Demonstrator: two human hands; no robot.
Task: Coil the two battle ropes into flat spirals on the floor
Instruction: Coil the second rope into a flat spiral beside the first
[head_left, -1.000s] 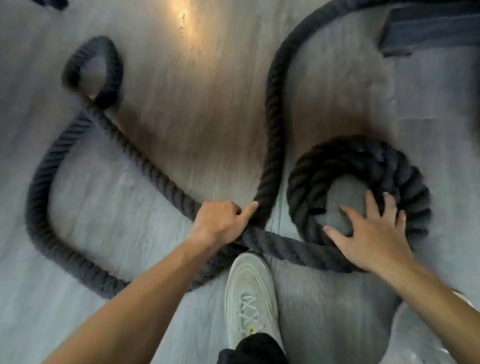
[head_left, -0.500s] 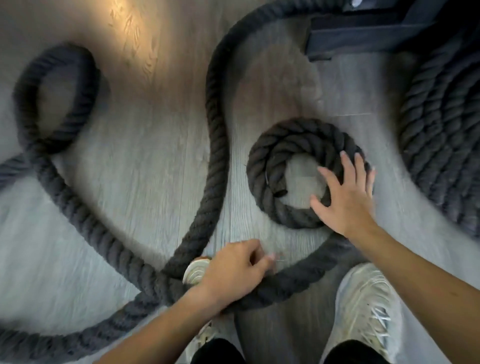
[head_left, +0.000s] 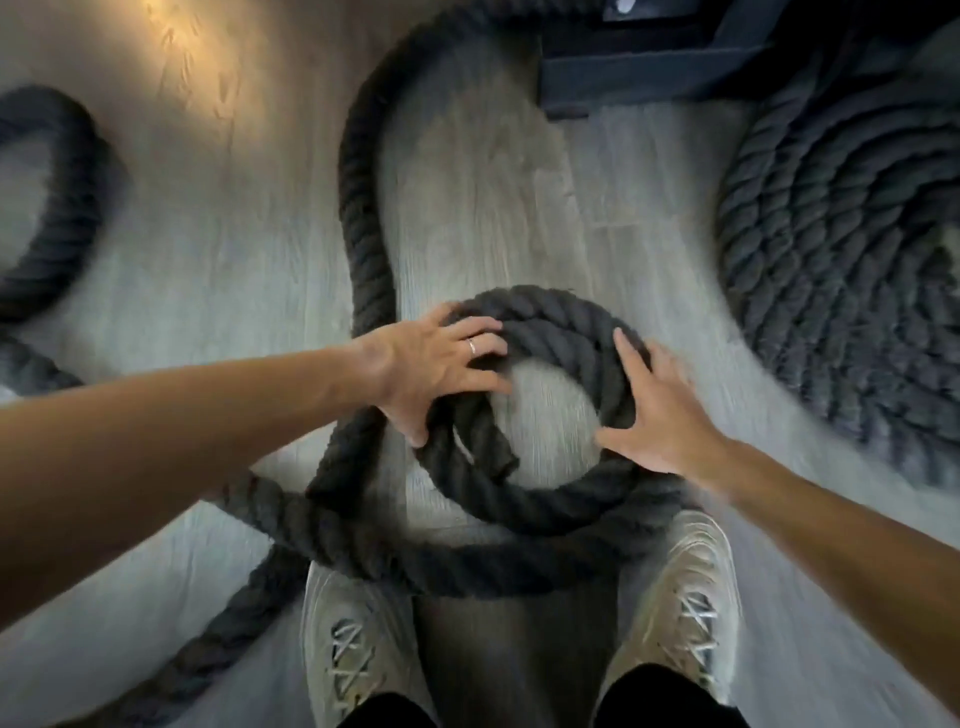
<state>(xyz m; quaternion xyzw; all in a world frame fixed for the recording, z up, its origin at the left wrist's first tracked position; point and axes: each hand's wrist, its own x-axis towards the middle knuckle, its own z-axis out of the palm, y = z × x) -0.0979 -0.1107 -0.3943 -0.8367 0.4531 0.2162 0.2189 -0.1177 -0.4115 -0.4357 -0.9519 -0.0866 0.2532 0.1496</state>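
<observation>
A thick black battle rope snakes across the wooden floor and winds into a small loose spiral of about two turns in front of my feet. Its cut end lies inside the ring. My left hand lies spread over the spiral's left side, fingers across the turns and thumb on the outer edge. My right hand presses flat on the right side, thumb reaching into the hollow middle. A second rope lies as a large flat coil at the right edge.
My two pale sneakers stand just behind the spiral, with the rope's outer run passing in front of the toes. A dark equipment base sits at the top. A loose rope loop lies far left.
My left hand let go of the loose rope run and moved up onto the spiral's left side. The right hand stays on the right side. The view shifted, showing the finished coil.
</observation>
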